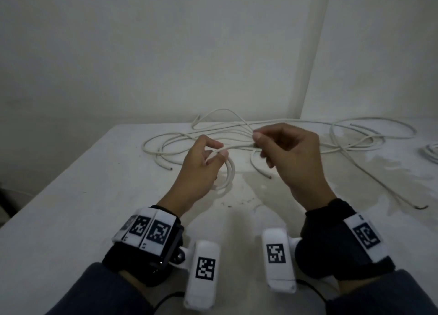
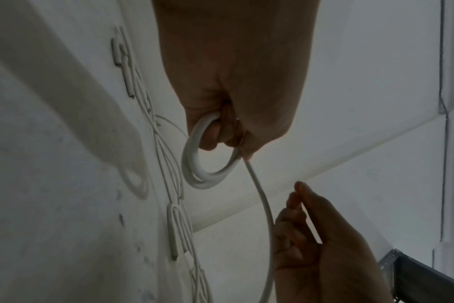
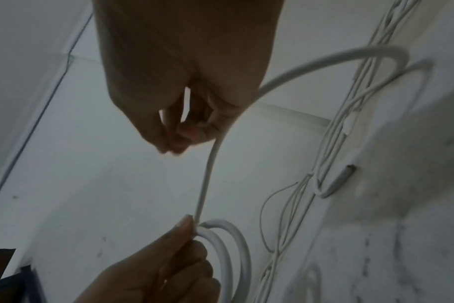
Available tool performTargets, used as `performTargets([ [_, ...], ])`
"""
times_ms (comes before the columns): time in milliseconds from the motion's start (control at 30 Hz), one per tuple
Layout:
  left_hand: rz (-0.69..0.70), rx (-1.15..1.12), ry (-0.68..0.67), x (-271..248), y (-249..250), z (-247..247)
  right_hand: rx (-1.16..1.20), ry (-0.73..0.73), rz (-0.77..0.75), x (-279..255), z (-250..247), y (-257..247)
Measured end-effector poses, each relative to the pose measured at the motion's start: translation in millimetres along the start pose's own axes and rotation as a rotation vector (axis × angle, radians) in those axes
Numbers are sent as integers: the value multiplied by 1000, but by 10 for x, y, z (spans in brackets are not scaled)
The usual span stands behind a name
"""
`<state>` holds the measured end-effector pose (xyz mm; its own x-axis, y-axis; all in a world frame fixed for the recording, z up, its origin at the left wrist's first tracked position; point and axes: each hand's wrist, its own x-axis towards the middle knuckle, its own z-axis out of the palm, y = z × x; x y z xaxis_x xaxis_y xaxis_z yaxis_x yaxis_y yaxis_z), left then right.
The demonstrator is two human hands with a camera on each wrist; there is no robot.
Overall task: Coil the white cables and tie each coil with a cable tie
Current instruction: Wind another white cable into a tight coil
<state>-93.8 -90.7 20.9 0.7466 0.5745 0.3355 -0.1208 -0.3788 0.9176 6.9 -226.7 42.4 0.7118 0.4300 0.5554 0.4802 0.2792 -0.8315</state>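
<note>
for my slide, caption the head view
Left hand holds a small coil while right hand feeds cable.

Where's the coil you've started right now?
In the head view the coil hangs from the left hand, just above the table at centre; a strand runs from it to the right hand.

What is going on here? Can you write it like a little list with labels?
place: white table by white walls
left hand: holds a small coil of white cable, a few loops
right hand: pinches the same cable's straight run leading into the coil
between hands: cable runs from one hand to the other
loose cables: tangled on the table behind the hands
cable tie: none seen on the coil
</note>
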Motion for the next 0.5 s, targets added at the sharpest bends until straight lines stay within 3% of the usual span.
performTargets([
  [100, 6, -20, -55, -10, 33, -9, -188, 106, -156, 12, 2, 72],
  [233, 39, -43, -67, -4, 120, -13, -529, -47, -163, 35, -6, 158],
  [400, 61, -184, 12, 54, 208, 16, -320, -161, 42, 49, -12, 146],
  [500, 27, -382, 52, 68, 247, 147, 107, -231, 248, 2, 70, 120],
])
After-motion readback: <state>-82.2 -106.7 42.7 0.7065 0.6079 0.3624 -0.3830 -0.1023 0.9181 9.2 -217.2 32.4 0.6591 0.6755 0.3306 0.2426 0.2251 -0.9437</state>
